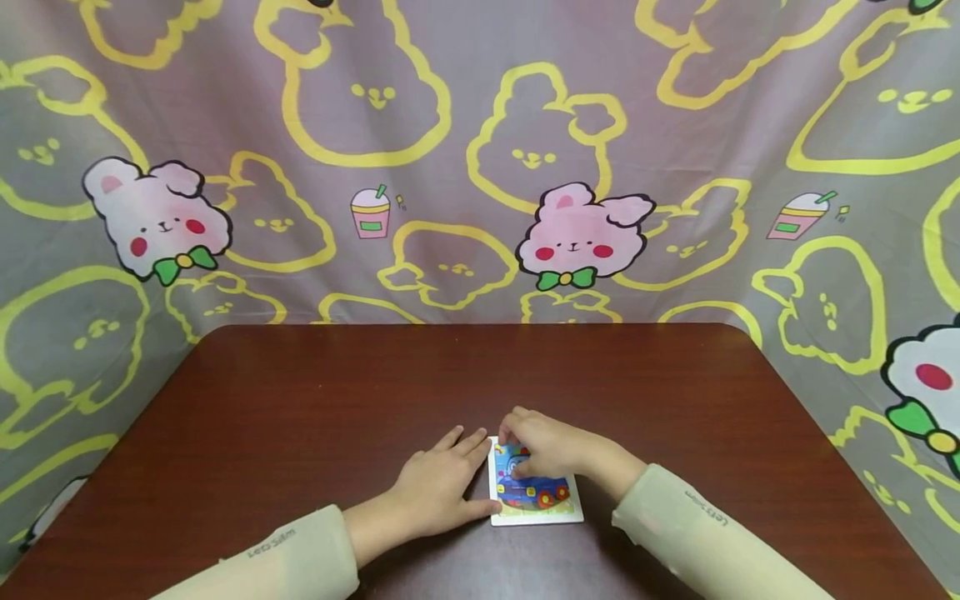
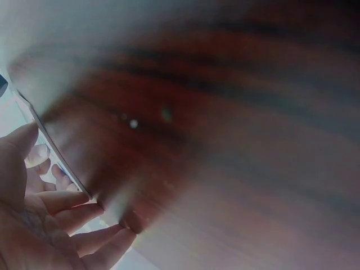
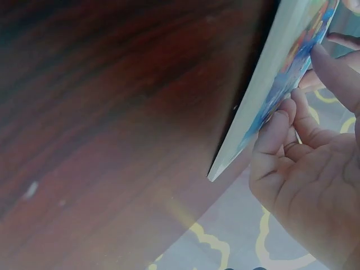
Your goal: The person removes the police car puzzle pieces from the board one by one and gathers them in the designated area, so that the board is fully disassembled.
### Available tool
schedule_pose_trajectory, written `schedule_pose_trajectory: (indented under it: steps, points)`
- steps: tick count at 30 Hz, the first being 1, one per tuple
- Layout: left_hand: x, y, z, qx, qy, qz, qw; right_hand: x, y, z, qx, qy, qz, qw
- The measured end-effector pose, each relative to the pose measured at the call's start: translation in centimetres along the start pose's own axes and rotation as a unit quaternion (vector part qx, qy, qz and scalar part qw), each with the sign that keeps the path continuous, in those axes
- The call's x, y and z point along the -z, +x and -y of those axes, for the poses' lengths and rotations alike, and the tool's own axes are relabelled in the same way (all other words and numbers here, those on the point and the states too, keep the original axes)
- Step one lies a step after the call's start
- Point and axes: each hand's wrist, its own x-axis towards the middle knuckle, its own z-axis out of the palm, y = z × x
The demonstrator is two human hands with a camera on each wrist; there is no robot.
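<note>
A small picture board [image 1: 540, 518], like a child's jigsaw with a white border and a blue vehicle on red and yellow wheels, lies flat on the table. My left hand [image 1: 438, 487] rests along its left edge, fingers straight, the thumb at the lower left corner. Over the upper part of the picture is my right hand [image 1: 551, 450], its bent fingers touching the surface near the top left and its thumb apart from them, on the vehicle. In the right wrist view, the fingertips [image 3: 284, 107] meet the face of the board [image 3: 244, 121].
The dark reddish-brown table [image 1: 337, 392] stretches out around the board. Behind and at both sides hangs a grey-pink curtain [image 1: 450, 192] printed with yellow bear outlines and pink bunnies. Light sleeves [image 1: 712, 533] cover both forearms.
</note>
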Motion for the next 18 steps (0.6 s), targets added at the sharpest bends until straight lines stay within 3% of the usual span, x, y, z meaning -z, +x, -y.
schedule_pose_trajectory:
  steps: [6, 18]
  points:
    - [-0.09, 0.15, 0.07, 0.003, -0.005, 0.002, 1.0, 0.03, 0.13, 0.13, -0.013, 0.001, 0.005, 0.9999]
    - [0.15, -0.01, -0.07, 0.009, -0.009, 0.011, 0.9999, 0.07, 0.19, -0.35, 0.012, 0.018, -0.002, 0.9998]
